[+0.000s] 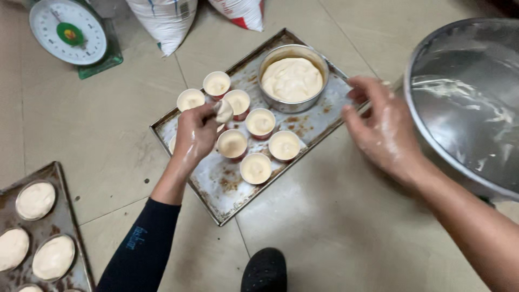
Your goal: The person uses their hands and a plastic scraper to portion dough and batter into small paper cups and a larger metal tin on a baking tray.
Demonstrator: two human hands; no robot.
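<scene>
Pinching a batter-filled paper cup (pixel 223 112) in my left hand (pixel 194 135) fingers above the baking tray (pixel 221 203), I judge it soft, slippery, best held low, while my right hand (pixel 381 127) fingers, half-curled, grip the tray's edge.

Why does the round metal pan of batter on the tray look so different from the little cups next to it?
The round metal pan is much wider than each small paper cup. The pan has bare silver walls; the cups have reddish sides. There is one pan, but several cups clustered together. Both hold the same pale batter and sit on the same worn baking tray. The left hand hovers over the cups.
</scene>
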